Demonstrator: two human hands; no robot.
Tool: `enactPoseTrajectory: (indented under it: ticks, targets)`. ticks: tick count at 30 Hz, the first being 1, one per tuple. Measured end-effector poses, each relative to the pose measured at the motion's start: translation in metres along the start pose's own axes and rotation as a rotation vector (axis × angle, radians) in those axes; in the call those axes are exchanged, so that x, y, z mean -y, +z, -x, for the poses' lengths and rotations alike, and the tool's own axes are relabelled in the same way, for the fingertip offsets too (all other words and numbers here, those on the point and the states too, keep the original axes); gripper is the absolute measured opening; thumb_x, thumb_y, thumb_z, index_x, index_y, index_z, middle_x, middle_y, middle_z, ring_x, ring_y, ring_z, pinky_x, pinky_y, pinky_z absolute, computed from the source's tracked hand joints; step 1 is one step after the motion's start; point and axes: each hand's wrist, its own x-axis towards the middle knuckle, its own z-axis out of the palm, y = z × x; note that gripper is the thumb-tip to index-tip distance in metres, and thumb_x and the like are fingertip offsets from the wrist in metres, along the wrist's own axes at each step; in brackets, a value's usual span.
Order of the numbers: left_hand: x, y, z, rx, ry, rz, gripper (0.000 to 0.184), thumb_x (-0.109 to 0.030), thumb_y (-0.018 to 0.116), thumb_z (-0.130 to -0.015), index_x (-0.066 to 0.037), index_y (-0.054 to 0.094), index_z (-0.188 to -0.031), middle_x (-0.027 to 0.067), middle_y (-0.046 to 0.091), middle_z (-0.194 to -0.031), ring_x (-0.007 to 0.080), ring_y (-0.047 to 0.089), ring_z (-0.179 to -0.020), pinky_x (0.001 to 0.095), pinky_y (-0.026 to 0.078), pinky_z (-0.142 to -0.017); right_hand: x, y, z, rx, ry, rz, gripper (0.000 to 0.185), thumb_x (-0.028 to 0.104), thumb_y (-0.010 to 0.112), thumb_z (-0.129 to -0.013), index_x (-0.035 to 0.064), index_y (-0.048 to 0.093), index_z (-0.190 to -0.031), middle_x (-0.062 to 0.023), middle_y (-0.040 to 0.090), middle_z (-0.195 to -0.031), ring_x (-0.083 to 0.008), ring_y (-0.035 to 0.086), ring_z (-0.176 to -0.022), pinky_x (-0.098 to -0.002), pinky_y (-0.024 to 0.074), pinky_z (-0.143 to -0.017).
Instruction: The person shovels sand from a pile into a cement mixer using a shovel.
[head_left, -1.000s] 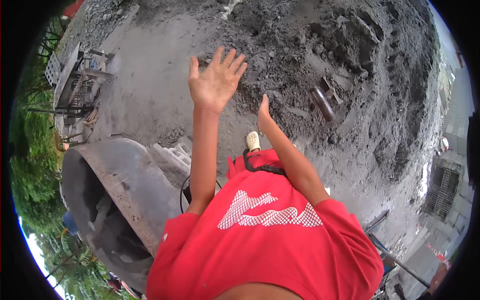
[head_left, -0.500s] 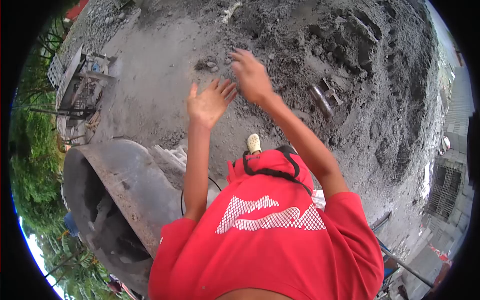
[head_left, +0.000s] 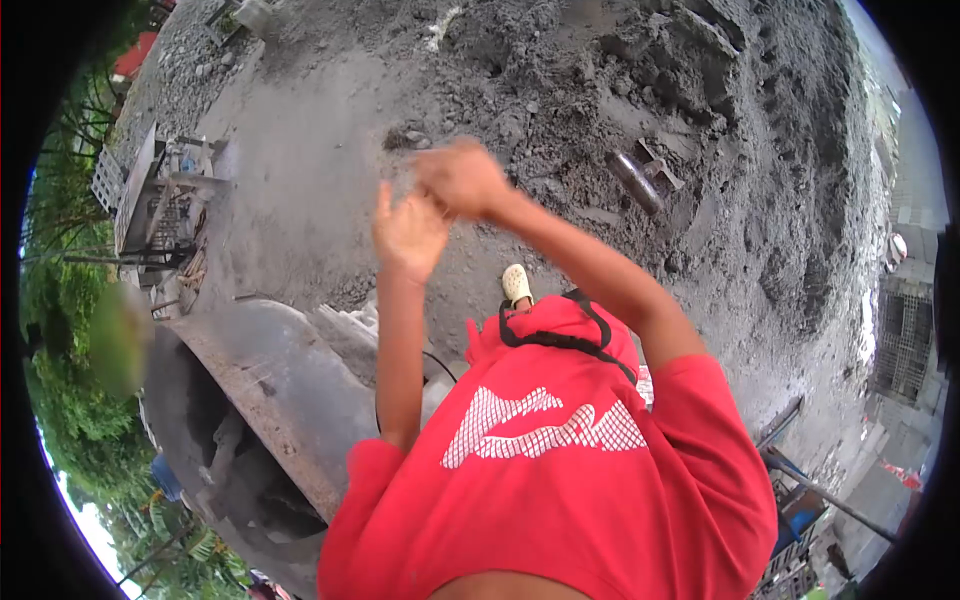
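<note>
Palm up, my left hand (head_left: 412,238) is raised before my body with its thumb stretched out; its fingertips are partly covered. My right hand (head_left: 466,178) lies over those fingers, its back toward the camera and its own fingers smeared by motion. Whether the two hands touch is unclear, and no object shows in either. Below them are my red shirt (head_left: 560,500), a black strap (head_left: 560,341) at the waist and one pale clog (head_left: 516,285) on the ground.
At the lower left stands a large metal mixer drum (head_left: 290,360). Rough grey sand (head_left: 760,200) spreads across the right, with a metal cylinder (head_left: 635,182) lying on it. A makeshift wooden stand (head_left: 160,200) is at the upper left, and a block wall (head_left: 915,300) at the far right.
My right hand has moved up and left, from beside my left hand to over its fingers. My left hand has dropped slightly toward my body. The view has shifted a little.
</note>
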Motion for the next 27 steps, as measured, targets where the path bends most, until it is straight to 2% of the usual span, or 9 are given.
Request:
enactPoseTrajectory:
  ticks: [2,4,7,11,15,17,20,23,27]
  targets:
    - [-0.018,0.012,0.024,0.069,0.024,0.004,0.073,-0.055,0.02,-0.092,0.001,0.024,-0.14,0.0181,0.022,-0.147,0.0307,0.019,-0.137,0.0443,0.017,-0.11,-0.056,0.037,0.001,-0.489,0.23,-0.004,0.037,0.03,0.034,-0.092,0.0118,0.06,-0.11,-0.008,0.061,-0.114,-0.0254,0.056,-0.108,-0.0486,0.0367,-0.093]
    - [-0.025,0.023,0.037,0.07,0.172,-0.073,0.074,-0.054,0.021,-0.092,0.002,0.024,-0.14,0.0173,0.022,-0.147,0.0308,0.018,-0.137,0.0441,0.015,-0.111,-0.042,0.022,0.001,-0.391,0.36,-0.693,0.051,0.041,0.027,-0.095,0.0084,0.047,-0.129,-0.0131,0.048,-0.131,-0.0261,0.042,-0.124,-0.0472,0.0273,-0.103]
    - [0.012,0.002,-0.001,0.074,0.845,-1.36,0.061,-0.043,0.022,-0.095,-0.003,0.02,-0.142,0.017,0.014,-0.149,0.0323,0.01,-0.139,0.0438,0.008,-0.111,0.016,0.042,-0.006,-0.221,0.636,-1.948,0.076,0.06,0.026,-0.09,0.0047,0.027,-0.141,-0.0121,0.027,-0.147,-0.0279,0.026,-0.134,-0.046,0.0193,-0.107]
    - [-0.004,-0.083,-0.064,-0.552,0.606,-1.934,0.055,-0.034,0.022,-0.097,-0.004,0.019,-0.143,0.0169,0.016,-0.149,0.0333,0.009,-0.139,0.0437,0.005,-0.111,0.05,-0.011,0.006,-0.128,0.279,-2.014,0.083,0.067,0.025,-0.086,0.0067,0.02,-0.144,-0.0101,0.021,-0.149,-0.0282,0.028,-0.133,-0.0449,0.0208,-0.107]
    - [-0.002,-0.056,-0.046,-0.268,1.168,-1.536,0.054,-0.037,0.029,-0.095,-0.008,0.026,-0.141,0.0147,0.027,-0.146,0.0354,0.02,-0.136,0.0524,0.013,-0.107,0.028,-0.011,-0.004,-0.117,0.27,-2.037,0.086,0.069,0.017,-0.086,0.0061,0.013,-0.145,-0.0102,0.02,-0.149,-0.0269,0.024,-0.136,-0.0459,0.0165,-0.109]
    - [0.004,-0.052,-0.035,-0.234,1.107,-1.748,0.053,-0.034,0.033,-0.094,-0.008,0.029,-0.139,0.0139,0.029,-0.145,0.0357,0.022,-0.135,0.0536,0.015,-0.106,0.05,-0.003,0.002,-0.199,0.56,-2.166,0.09,0.072,0.015,-0.084,0.0057,0.014,-0.145,-0.0119,0.022,-0.148,-0.0266,0.025,-0.135,-0.0434,0.0184,-0.108]
    - [-0.026,-0.042,-0.065,-0.186,1.044,-2.043,0.052,-0.03,0.041,-0.091,-0.008,0.033,-0.137,0.0129,0.032,-0.144,0.0361,0.026,-0.133,0.0555,0.016,-0.105,0.031,-0.018,0.007,0.001,0.226,-2.054,0.092,0.075,0.019,-0.081,0.0038,0.03,-0.139,-0.0128,0.034,-0.141,-0.0306,0.034,-0.128,-0.0445,0.0291,-0.104]
    - [-0.064,-0.107,-0.08,-0.752,0.816,-1.827,0.054,-0.031,0.041,-0.089,-0.01,0.032,-0.138,0.0139,0.032,-0.143,0.0342,0.023,-0.135,0.053,0.012,-0.107,0.033,-0.03,0.038,-0.016,0.19,-2.274,0.091,0.074,0.024,-0.082,0.0033,0.029,-0.139,-0.0132,0.033,-0.142,-0.0288,0.034,-0.129,-0.0453,0.0274,-0.105]
    - [-0.015,0.026,-0.008,-0.038,1.199,-1.841,0.048,-0.033,0.029,-0.095,-0.008,0.04,-0.135,0.013,0.036,-0.142,0.0309,0.026,-0.134,0.0494,0.014,-0.108,0.04,-0.033,0.024,-0.143,0.232,-2.172,0.093,0.075,0.019,-0.081,0.0045,0.022,-0.142,-0.0132,0.027,-0.146,-0.0264,0.028,-0.133,-0.0448,0.0223,-0.108]
